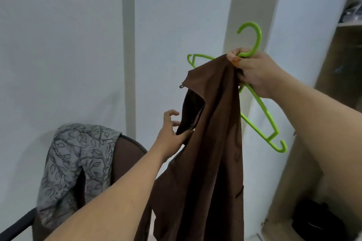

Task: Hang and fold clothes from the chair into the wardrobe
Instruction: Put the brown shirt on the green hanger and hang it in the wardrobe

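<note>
Right hand (254, 72) grips the green hanger (260, 111) and brown garment (213, 133) together; left hand (172, 135) pinches the garment's edge, remaining fingers spread loosely.

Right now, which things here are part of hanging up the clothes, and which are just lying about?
Part of the job:
brown garment
green hanger
grey leaf-print garment
chair
wardrobe

Just lying about:
black item on the wardrobe floor
dark items on the upper shelf
</note>
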